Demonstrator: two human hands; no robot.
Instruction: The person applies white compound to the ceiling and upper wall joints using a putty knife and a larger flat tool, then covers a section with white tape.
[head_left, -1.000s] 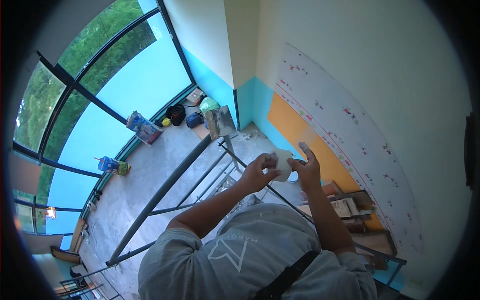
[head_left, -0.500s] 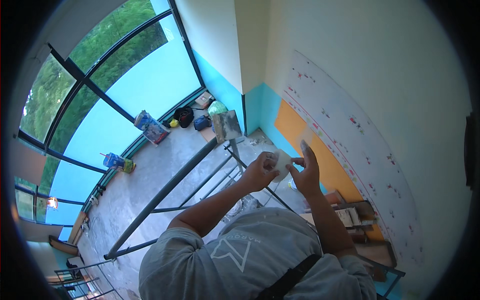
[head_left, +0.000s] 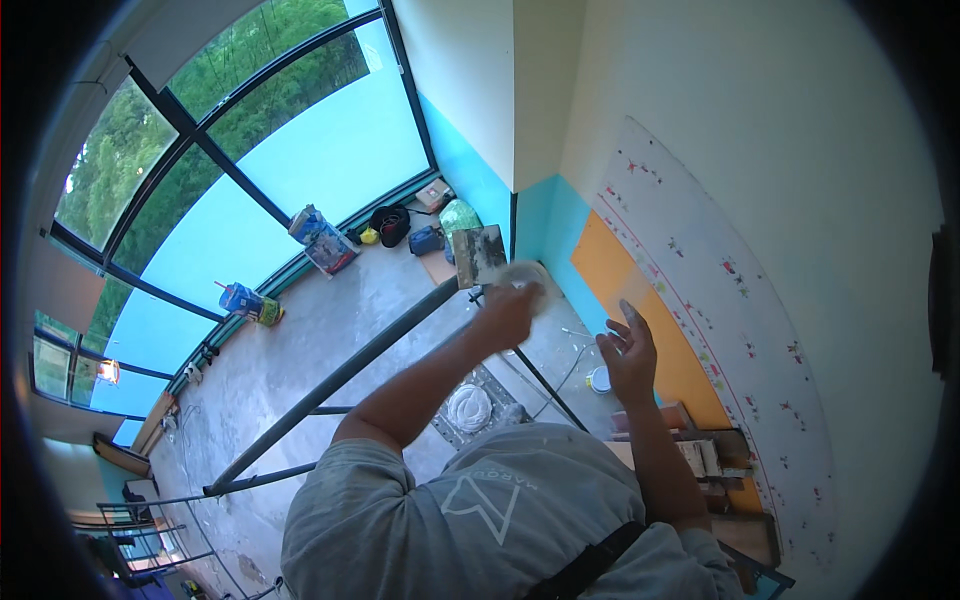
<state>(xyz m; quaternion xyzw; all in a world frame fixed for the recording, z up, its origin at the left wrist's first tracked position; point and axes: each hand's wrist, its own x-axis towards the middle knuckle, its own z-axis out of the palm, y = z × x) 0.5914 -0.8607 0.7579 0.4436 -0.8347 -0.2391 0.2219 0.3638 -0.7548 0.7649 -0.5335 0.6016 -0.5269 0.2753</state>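
Observation:
In my left hand (head_left: 512, 315) is a pale round roll (head_left: 527, 275) that looks like tape, smeared by motion. The fingers close round it, and part of it is hidden behind them. My right hand (head_left: 632, 355) is raised apart from it, nearer the wall, with fingers spread and nothing clearly visible in them. Just beyond my left hand, a square plaster-smeared plate (head_left: 478, 255) sits at the far end of a dark metal rail (head_left: 350, 370).
A plaster-filled container (head_left: 469, 408) and a white bucket (head_left: 599, 379) stand below. Bags (head_left: 325, 240) line the window side. On the right, a white patterned panel (head_left: 720, 320) hangs on the wall above stacked boards and boxes (head_left: 700, 455).
My left hand has drawn the roll away from my right hand, toward the plate. My right hand has dropped slightly and its fingers have opened. The whole view has shifted a little.

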